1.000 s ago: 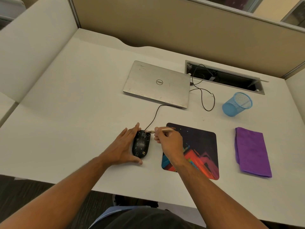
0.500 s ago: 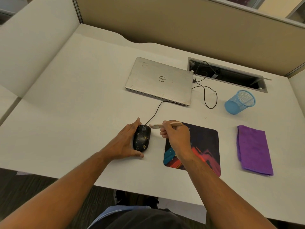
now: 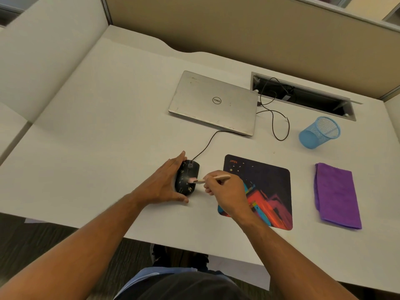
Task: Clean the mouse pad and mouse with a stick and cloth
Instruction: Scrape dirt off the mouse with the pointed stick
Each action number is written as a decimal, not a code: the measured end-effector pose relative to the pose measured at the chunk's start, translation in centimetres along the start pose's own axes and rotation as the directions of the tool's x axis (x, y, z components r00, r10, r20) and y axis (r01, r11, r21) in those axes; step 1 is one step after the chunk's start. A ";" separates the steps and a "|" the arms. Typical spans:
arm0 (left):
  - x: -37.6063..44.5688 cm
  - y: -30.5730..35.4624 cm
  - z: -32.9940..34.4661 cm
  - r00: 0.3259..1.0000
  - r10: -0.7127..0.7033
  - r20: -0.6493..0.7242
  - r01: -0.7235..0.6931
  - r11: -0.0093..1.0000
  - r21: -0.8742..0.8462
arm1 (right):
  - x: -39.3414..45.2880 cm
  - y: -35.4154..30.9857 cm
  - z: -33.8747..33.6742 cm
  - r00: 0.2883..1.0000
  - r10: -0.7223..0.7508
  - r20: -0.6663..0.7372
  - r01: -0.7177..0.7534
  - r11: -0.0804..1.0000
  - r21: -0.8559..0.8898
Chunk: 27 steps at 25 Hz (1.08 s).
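Resting on the desk (image 3: 91, 135) left of the mouse pad (image 3: 268, 182), the mouse (image 3: 186, 178) is cupped by the left hand (image 3: 164, 184); the stick (image 3: 213, 178), pinched in the right hand (image 3: 227, 191), touches its top. Purple cloth (image 3: 336, 194) lies far right.

A closed silver Dell laptop (image 3: 213, 102) lies on a white tabletop (image 3: 97, 126) beside a blue mesh pen cup (image 3: 319, 132), with a black cable (image 3: 279, 124) looping from a recessed cable tray (image 3: 303, 95) along beige cubicle partitions (image 3: 238, 29).
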<state>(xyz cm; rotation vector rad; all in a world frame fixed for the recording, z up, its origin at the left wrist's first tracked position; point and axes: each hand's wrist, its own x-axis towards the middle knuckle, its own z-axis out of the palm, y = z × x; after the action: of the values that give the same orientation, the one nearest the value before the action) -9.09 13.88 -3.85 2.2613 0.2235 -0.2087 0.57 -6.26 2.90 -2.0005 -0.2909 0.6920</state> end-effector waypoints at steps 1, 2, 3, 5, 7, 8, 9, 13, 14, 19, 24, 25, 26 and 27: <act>0.0 -0.1 0.0 1.000 0.002 0.001 -0.002 1.000 -0.002 | 0.0 0.0 -0.2 1.000 -0.003 -0.028 0.003 1.000 0.023; 0.0 -0.1 0.0 1.000 0.004 0.003 -0.004 1.000 -0.005 | 0.2 0.1 -0.3 0.998 0.000 -0.067 0.003 0.999 0.053; 0.0 -0.1 0.0 1.000 0.005 0.005 -0.005 1.000 -0.005 | 0.3 0.0 -0.3 0.995 0.004 -0.098 0.004 0.997 0.081; 0.1 -0.1 0.1 1.000 0.002 0.005 -0.002 1.000 0.001 | 0.4 0.0 0.1 0.996 -0.009 -0.089 0.019 0.994 0.105; 0.1 -0.1 0.1 1.000 -0.004 0.004 0.004 1.000 0.002 | -0.2 0.6 0.7 0.998 -0.062 -0.030 0.063 0.997 0.048; 0.1 -0.1 0.1 1.000 -0.006 0.005 0.006 1.000 0.003 | -0.7 0.9 0.8 0.996 -0.093 -0.005 0.093 0.996 -0.001; 0.1 -0.1 0.1 1.000 -0.006 0.005 0.006 1.000 0.005 | -1.1 1.4 0.7 0.992 -0.122 0.018 0.122 0.991 -0.054; 0.1 -0.3 0.2 1.000 -0.005 0.001 0.005 1.000 0.012 | -1.6 1.4 -0.2 0.979 -0.204 0.025 0.205 0.973 -0.108; 0.1 -0.2 0.2 1.000 -0.007 0.002 0.007 1.000 0.013 | -1.4 1.1 -0.2 0.973 -0.233 0.010 0.233 0.969 -0.085; 0.2 -0.2 0.2 1.000 0.001 0.002 -0.001 1.000 0.015 | -1.6 1.6 0.8 0.941 -0.315 0.119 0.334 0.922 -0.197; 0.1 -0.4 0.2 1.000 0.011 -0.010 -0.011 1.000 0.021 | -1.7 2.3 -0.8 0.964 -0.261 0.043 0.264 0.954 -0.143; 0.1 -0.4 0.2 1.000 0.011 -0.009 -0.010 1.000 0.018 | -1.1 1.9 -0.9 0.979 -0.205 -0.026 0.204 0.978 -0.038; 0.1 -0.4 0.2 1.000 0.012 -0.007 -0.012 1.000 0.014 | -0.4 1.4 -0.9 0.987 -0.134 -0.083 0.140 0.988 0.059; 0.1 -0.4 0.2 1.000 0.014 -0.006 -0.014 1.000 0.012 | 0.2 1.0 -0.8 0.990 -0.069 -0.124 0.085 0.988 0.129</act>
<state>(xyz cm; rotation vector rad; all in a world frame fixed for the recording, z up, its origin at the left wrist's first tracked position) -9.07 13.98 -4.31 2.2747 0.2094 -0.1966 1.08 -7.25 2.23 -1.8831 -0.2432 0.5274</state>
